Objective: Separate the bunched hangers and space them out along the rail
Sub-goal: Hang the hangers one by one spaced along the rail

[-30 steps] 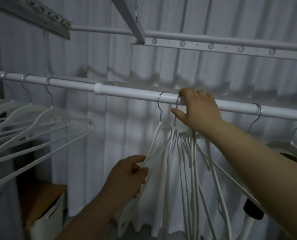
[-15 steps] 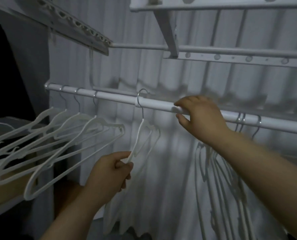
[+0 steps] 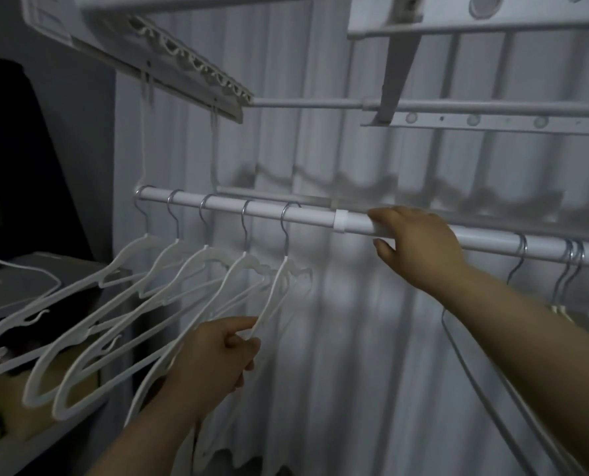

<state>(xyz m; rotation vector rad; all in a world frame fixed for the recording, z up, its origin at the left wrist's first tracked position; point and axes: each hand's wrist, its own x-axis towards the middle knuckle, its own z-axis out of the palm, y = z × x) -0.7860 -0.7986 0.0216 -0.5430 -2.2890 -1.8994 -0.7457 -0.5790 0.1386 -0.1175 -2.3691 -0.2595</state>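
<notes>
A white rail runs from left to right across the view. Several white hangers with metal hooks hang spaced along its left part. My left hand grips the lower arm of the rightmost of these, a white hanger, whose hook sits on the rail left of a white collar. My right hand rests on the rail just right of that collar, fingers curled over it. More hangers stay close together at the far right of the rail.
A white curtain hangs behind the rail. A drying rack with bars is overhead. A grey shelf and dark items stand at the left, under the spread hangers.
My left hand has slid the held hanger leftward along the rail, past the collar, next to the spaced group. My right hand has followed left along the rail, away from the bunch.
</notes>
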